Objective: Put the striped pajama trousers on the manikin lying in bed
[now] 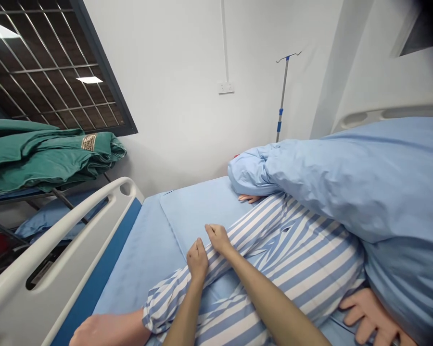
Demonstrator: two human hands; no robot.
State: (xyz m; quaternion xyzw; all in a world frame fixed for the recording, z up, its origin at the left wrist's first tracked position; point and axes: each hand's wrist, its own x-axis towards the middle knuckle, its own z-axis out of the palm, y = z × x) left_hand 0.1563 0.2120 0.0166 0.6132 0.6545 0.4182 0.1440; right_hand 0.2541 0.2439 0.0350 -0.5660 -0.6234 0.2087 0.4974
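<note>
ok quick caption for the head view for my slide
Left hand and right hand grip a striped sleeve on a bed, blue quilt folded aside.

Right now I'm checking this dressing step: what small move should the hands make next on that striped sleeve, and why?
Probably draw the striped sleeve further along toward the small hand by the blue duvet. The left hand and right hand both pinch its fabric midway, and the sleeve lies creased on the blue sheet.
</note>
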